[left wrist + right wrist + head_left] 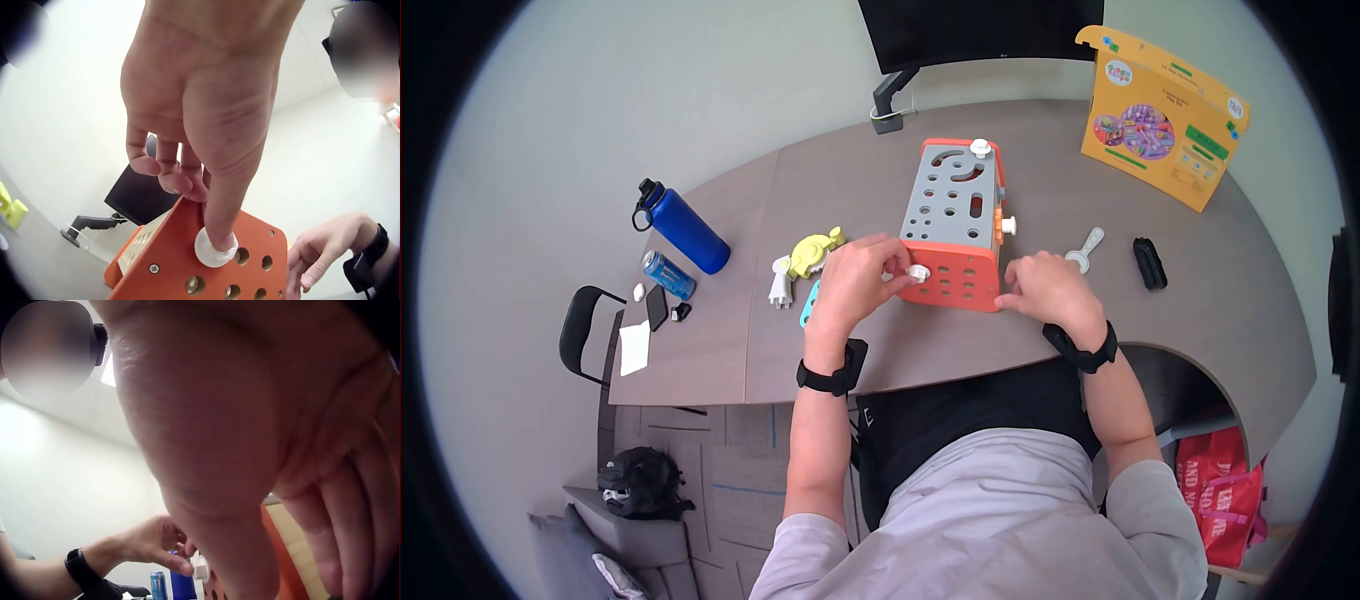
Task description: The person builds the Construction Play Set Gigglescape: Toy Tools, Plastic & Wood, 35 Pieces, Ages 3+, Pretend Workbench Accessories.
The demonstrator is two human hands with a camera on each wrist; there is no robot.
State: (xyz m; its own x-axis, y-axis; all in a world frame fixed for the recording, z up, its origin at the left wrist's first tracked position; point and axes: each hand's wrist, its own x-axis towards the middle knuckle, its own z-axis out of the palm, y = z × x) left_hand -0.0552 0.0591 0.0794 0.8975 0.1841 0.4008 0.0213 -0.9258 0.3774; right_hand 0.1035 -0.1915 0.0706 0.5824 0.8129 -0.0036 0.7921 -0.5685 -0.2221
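A toy workbench box (pixel 950 215) with a grey perforated top and orange end panel (pixel 950 285) stands on the table before me. My left hand (pixel 862 275) pinches a white plastic bolt (pixel 214 249) at the end panel's upper left, with the thumb across its head. The index fingertip is mostly hidden behind the thumb in the left wrist view. At the box's near right corner, my right hand (pixel 1055 290) rests with its thumb at the panel's edge and its fingers extended along the side. Another white bolt (pixel 980 148) sits at the top's far end.
Yellow toy pieces (pixel 812 255) and a turquoise strip (pixel 809 303) lie left of the box. Right of it are a white toy wrench (pixel 1086 248) and a black case (pixel 1149 263). A blue bottle (pixel 685 228), a can (pixel 668 275) and a yellow carton (pixel 1160 115) stand farther out.
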